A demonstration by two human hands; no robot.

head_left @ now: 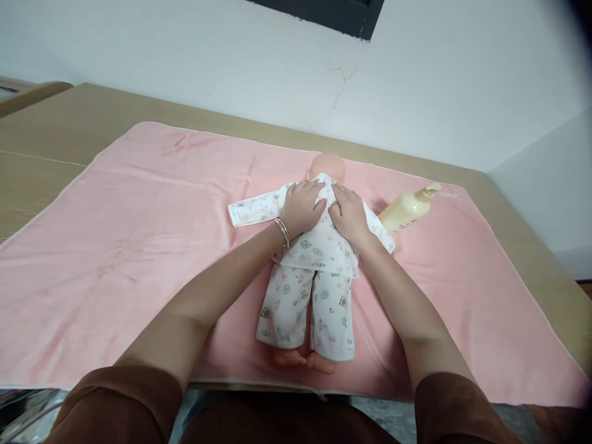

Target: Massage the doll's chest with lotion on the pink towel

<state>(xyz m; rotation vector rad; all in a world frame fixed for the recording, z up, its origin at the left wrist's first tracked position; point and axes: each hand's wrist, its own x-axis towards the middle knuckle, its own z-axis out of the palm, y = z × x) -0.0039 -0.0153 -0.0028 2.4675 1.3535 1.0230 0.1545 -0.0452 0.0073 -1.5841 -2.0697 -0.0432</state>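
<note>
A baby doll (pixel 309 290) in white printed pyjamas lies on a pink towel (pixel 139 234), head away from me. My left hand (pixel 303 206), with a silver bangle at the wrist, rests palm down on the doll's upper body, fingers laid flat. Beside it, my right hand (pixel 349 213) lies flat on the same spot, fingers stretched toward the collar. Both hands press on the white top near the shoulders. The doll's bare feet (pixel 303 359) point toward me at the towel's near edge.
A cream pump bottle (pixel 407 209) lies on its side on the towel just right of the doll. The towel covers a wooden table (pixel 46 135) that stands against a white wall. A dark frame hangs on the wall above.
</note>
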